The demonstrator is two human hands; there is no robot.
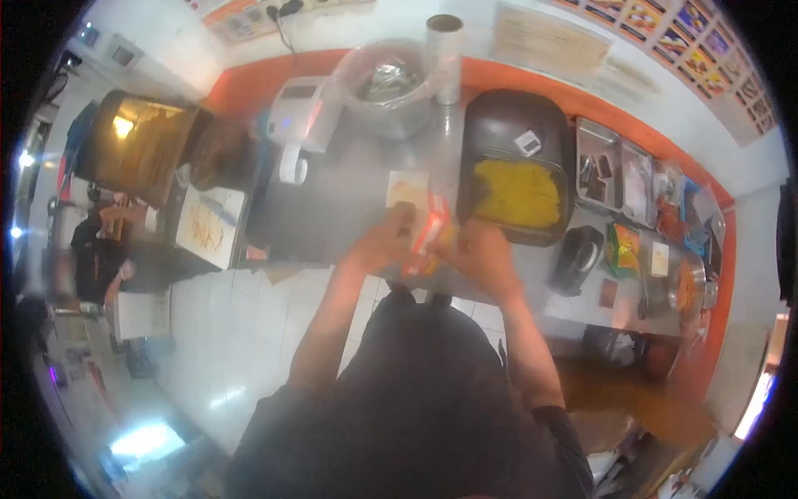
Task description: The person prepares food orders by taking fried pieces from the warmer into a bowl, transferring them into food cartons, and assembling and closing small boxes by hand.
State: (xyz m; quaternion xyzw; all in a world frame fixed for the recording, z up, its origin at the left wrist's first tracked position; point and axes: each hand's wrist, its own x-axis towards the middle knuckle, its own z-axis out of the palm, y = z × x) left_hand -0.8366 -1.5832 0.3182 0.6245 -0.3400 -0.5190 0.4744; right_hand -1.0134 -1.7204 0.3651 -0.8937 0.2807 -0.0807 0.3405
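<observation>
Above the front edge of the metal counter (337,204), a small red, white and yellow box (430,224) stands between my two hands. My left hand (381,241) is at its left side, fingers curled against it. From the right, my right hand (480,254) closes its fingers at the box's lower right part. Blur hides the exact finger contact and the print. Just behind the box lies a pale card or slip of paper (407,188). Right of it stands a dark tray (514,112) holding a yellow, crumbly-looking food (517,193).
At the back are a white label printer (301,108), a plastic-lined bowl (391,116) and a roll of film (445,66). Metal trays (600,137), a black device (577,259) and a green-yellow packet (623,248) are rightward. A person's hand (125,214) shows at left beside a white board (208,229).
</observation>
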